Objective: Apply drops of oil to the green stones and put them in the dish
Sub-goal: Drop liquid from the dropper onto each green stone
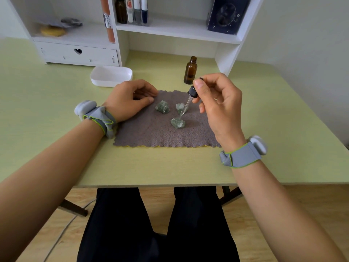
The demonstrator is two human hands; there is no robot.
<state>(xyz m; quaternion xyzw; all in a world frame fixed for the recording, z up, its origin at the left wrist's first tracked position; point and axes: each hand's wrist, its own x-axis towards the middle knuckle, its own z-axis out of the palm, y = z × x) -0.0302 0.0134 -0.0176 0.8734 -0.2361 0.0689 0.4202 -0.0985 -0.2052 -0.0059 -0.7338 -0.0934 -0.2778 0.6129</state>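
While the right hand pinches a glass dropper over rough green stones, the left hand rests loosely curled, holding nothing, on fuzzy grey cloth beside them.

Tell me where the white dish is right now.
The white dish sits on the green table left of centre in the head view, just beyond the left hand, in front of the drawer unit and left of the amber bottle.

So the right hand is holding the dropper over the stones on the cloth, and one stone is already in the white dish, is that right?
Not quite: the head view shows the white dish empty. All three stones lie on the cloth, and the right hand holds the dropper over them.
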